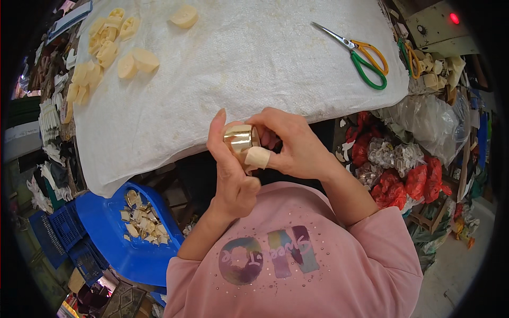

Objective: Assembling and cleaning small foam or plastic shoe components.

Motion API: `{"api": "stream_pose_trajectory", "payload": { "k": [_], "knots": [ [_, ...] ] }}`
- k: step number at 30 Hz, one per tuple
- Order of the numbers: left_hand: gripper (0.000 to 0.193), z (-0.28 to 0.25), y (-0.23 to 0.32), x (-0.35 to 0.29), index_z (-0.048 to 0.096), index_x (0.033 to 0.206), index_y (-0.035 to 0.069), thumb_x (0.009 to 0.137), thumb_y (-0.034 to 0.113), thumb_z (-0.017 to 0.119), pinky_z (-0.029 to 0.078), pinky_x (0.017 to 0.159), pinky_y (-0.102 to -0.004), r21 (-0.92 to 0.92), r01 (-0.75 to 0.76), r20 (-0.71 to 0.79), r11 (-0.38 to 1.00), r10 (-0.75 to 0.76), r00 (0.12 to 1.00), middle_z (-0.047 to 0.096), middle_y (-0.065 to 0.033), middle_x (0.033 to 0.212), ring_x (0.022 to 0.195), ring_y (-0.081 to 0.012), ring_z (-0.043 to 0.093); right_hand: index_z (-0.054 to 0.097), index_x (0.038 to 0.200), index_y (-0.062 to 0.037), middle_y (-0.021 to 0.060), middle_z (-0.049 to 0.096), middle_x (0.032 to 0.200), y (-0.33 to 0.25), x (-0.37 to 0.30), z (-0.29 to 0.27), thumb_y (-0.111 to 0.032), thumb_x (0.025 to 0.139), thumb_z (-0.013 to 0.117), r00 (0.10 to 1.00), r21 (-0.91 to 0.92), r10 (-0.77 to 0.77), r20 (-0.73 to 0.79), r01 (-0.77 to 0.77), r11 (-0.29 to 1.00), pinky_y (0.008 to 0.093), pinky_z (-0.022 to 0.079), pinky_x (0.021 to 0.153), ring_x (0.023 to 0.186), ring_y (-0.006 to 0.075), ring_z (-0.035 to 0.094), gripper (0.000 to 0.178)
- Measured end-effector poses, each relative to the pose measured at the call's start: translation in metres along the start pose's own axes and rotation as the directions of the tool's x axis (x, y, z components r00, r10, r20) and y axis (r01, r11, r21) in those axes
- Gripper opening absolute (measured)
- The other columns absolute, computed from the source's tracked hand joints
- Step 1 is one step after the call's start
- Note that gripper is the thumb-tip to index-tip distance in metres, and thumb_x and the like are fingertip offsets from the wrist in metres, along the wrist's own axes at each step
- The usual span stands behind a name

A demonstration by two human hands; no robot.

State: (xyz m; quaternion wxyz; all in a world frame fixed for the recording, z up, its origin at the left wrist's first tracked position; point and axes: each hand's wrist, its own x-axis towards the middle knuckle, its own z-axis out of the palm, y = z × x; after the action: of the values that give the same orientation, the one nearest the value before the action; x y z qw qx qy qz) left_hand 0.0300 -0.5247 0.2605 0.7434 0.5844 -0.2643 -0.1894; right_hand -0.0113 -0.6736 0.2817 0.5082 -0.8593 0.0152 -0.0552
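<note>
Gold ring-shaped piece [239,139] sits held between both hands above the counter [254,69] edge, its open axis lying roughly sideways. Left hand [230,169] grips it from the left; right hand [289,143], one fingertip taped, pinches it from the right. Two scissors [360,53] lie on the counter; cream plastic pieces [106,47] too many to count.

- The small cylinder [238,139] between the hands looks like glossy, gold-coloured metal or foil, mirror-smooth.
- A matt, beige cloth-like wrap covers the right thumb tip [258,157].
- The table cover [238,63] is white woven cloth, coarse and matt.
- The cream pieces [106,47] on it look like smooth, dull plastic.
- The scissors [355,50] have shiny metal blades and glossy plastic handles, orange and green.
- The blue tub [106,222] is smooth plastic.
- The pink shirt [328,265] is soft matt cloth.
</note>
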Motion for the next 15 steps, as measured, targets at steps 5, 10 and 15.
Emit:
{"api": "stream_pose_trajectory", "payload": {
  "k": [5,10,15],
  "knots": [
    [0.072,-0.006,0.009,0.005,0.038,0.129,-0.001,0.076,0.030,0.075,0.047,0.077,-0.0278,0.106,0.225,-0.023,0.969,-0.224,0.974,0.056,-0.0125,0.106,0.093,-0.0175,0.058,0.055,0.108,0.0014,0.0092,0.060,0.086,0.014,-0.011,0.019,-0.020,0.081,0.064,0.982,0.523,0.070,-0.177,0.034,0.852,0.0294,0.049,0.071,0.079,0.0167,0.059,0.036],
    [0.062,-0.023,0.021,0.011,0.045,0.122,-0.002,0.069,0.008,0.077,0.046,0.082,-0.0254,0.262,0.211,0.042,0.942,-0.230,0.972,0.053,-0.0080,0.109,0.099,-0.0149,0.055,0.059,0.102,-0.0013,0.0042,0.058,0.082,0.029,-0.006,0.004,-0.016,0.086,0.057,0.959,0.760,0.276,0.071,-0.231,0.608,0.0259,0.047,0.065,0.073,0.0117,0.056,0.022],
    [0.057,-0.019,0.029,0.015,0.057,0.110,0.004,0.057,0.003,0.079,0.040,0.054,-0.0212,0.659,-0.159,0.150,0.735,0.079,0.986,0.052,-0.0024,0.080,0.064,-0.0093,0.050,0.061,0.088,-0.0045,0.0016,0.062,0.082,0.018,0.007,-0.013,-0.023,0.088,0.058,0.959,0.659,0.183,0.215,-0.281,0.698,0.0250,0.044,0.059,0.071,0.0093,0.057,0.018]
  ]
}}
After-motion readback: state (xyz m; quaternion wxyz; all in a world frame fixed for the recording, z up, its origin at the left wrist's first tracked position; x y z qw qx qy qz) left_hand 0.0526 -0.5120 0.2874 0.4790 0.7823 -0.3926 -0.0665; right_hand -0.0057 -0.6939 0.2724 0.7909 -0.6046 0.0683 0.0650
